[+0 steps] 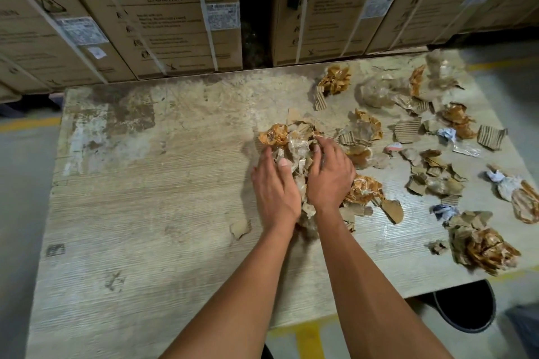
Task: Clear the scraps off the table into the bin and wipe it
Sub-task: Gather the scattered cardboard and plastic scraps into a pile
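Early stage: left hand (274, 183) and right hand (329, 175) cup a scrap pile (294, 151) between curled fingers, most scraps (455, 181) still litter the table (145, 198), bin (466, 306) unused, no wiping yet.

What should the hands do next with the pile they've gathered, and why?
Probably close both hands around the pile of scraps and lift it toward the dark bin under the table's near right edge. The left hand and right hand already cup it from either side.
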A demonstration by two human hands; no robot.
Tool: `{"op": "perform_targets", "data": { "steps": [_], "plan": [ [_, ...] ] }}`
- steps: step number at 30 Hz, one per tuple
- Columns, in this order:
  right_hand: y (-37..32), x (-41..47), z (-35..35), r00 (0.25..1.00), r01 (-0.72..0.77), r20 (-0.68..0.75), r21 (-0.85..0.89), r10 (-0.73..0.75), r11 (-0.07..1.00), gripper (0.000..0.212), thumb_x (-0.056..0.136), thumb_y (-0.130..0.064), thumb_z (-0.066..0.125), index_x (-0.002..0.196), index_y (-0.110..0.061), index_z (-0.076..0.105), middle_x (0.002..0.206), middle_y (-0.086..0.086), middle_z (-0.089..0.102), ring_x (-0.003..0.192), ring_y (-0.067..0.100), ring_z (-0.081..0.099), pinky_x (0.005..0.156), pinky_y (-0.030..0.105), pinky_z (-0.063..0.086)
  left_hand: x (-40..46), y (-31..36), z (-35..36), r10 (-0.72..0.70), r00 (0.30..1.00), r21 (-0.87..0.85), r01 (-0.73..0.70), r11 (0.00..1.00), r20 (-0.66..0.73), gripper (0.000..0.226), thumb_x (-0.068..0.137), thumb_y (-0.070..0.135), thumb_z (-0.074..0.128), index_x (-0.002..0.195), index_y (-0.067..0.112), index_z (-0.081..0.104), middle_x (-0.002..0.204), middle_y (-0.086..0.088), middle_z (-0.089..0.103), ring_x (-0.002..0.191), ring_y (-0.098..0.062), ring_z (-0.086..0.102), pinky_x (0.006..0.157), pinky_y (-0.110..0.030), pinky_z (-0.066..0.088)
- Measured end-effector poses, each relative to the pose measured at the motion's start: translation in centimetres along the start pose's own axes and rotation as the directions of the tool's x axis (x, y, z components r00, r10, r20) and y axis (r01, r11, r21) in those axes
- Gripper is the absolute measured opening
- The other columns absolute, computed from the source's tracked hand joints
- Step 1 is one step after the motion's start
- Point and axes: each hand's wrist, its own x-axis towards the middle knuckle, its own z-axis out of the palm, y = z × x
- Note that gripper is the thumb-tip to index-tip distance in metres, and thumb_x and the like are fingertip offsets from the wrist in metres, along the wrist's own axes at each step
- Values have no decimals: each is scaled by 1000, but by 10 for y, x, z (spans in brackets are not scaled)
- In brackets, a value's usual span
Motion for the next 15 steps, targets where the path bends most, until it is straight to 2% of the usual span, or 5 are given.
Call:
{"op": "perform_targets", "data": {
  "steps": [3, 6, 10, 12, 15],
  "plan": [
    [2, 0, 2, 1000, 10, -25, -8, -11, 1000, 38, 114, -46, 44, 135, -31, 72, 135, -7, 73, 126, 20, 66, 109, 49, 47, 2, -2, 6, 10, 1000, -7, -10, 1000, -9, 70, 112, 59, 19, 173, 24, 29, 179, 1, 29, 167, -21, 20, 137, -47, 16],
    [1, -1, 1, 1000, 0, -20, -11, 0, 1000, 40, 115, -47, 42, 136, -31, 72, 136, -7, 73, 127, 20, 64, 111, 48, 45, 2, -9, -1, 75, 997, -99, -77, 992, -28, 69, 113, 59, 25, 173, 26, 28, 181, 6, 24, 167, -12, 18, 135, -44, 21],
    [1, 0, -1, 1000, 4, -7, -9, -4, 1000, 37, 114, -46, 44, 135, -32, 71, 135, -8, 72, 126, 18, 63, 110, 46, 44, -7, -22, -19, 128, 982, -151, -149, 977, -140, 65, 114, 58, 27, 175, 36, 19, 182, 15, 16, 167, -6, 15, 136, -45, 21],
    [2, 0, -1, 1000, 3, 0, 8, -3, 1000, 34, 114, -44, 47, 135, -33, 71, 134, -9, 72, 124, 18, 62, 109, 46, 44, -22, -32, -28, 100, 970, -54, -115, 992, -222, 63, 115, 55, 24, 175, 35, 16, 182, 15, 14, 167, -6, 12, 137, -47, 17],
    [0, 0, -4, 1000, 4, 2, 43, -4, 999, 32, 113, -41, 51, 133, -30, 74, 132, -6, 73, 122, 22, 63, 107, 47, 45, -46, -50, -38, -26, 948, 77, 53, 996, -316, 72, 113, 62, 11, 176, 27, 13, 183, 6, 12, 168, -14, 11, 137, -51, 14]
  ]
}}
